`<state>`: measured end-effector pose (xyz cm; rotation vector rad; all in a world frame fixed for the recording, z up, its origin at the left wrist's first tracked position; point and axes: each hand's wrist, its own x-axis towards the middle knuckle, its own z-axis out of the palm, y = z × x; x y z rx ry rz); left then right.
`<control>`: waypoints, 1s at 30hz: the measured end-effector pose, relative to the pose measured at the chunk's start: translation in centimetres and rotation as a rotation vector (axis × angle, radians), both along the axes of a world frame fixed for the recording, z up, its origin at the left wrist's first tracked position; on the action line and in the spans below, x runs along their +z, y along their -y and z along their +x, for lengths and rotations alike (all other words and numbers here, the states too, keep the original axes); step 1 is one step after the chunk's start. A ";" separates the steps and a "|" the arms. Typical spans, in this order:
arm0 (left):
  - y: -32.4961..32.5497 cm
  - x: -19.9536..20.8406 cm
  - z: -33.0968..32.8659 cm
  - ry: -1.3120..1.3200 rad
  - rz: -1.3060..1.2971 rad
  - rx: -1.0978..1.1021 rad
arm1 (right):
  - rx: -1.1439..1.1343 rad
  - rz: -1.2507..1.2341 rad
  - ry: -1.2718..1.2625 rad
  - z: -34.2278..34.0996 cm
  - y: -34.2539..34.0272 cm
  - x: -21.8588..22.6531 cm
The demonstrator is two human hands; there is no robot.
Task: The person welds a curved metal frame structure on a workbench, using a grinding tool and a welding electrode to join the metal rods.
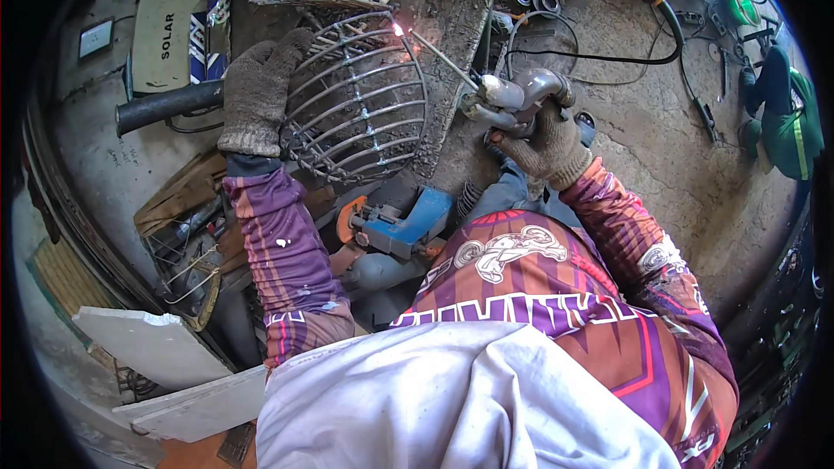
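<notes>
In my right hand [552, 143], gloved in grey-brown knit, is a grey welding electrode holder [526, 91]. A thin welding rod [445, 61] runs from its jaw toward the upper right of a rounded cage of curved metal bars [356, 95]. A bright pink-white glow and sparks show at the rod's tip, by the cage's rim. My left hand [256, 91], in a matching glove, is closed at the cage's left side; its fingertips are partly hidden. A dark pipe [165, 108] reaches the left glove from the left, and its end there is hidden.
A blue-and-orange power tool [408, 221] lies below the cage. Left stand a cream box [168, 35] and pale boards [156, 347]. A black cable [608, 59] crosses the floor at right. A person in green and dark blue [795, 126] is at the right edge.
</notes>
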<state>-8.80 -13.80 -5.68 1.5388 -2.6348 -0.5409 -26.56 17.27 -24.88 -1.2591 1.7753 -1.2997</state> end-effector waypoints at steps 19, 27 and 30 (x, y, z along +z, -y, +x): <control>1.4 -1.7 -0.3 0.036 0.046 -0.015 | -0.054 -0.038 -0.102 0.6 0.5 -0.4; 1.3 -1.8 -0.3 0.026 0.048 -0.029 | -0.079 -0.047 -0.131 0.7 0.9 -0.4; 1.5 -1.5 -0.3 0.109 -0.010 -0.111 | -0.080 -0.022 -0.113 0.7 1.0 -0.5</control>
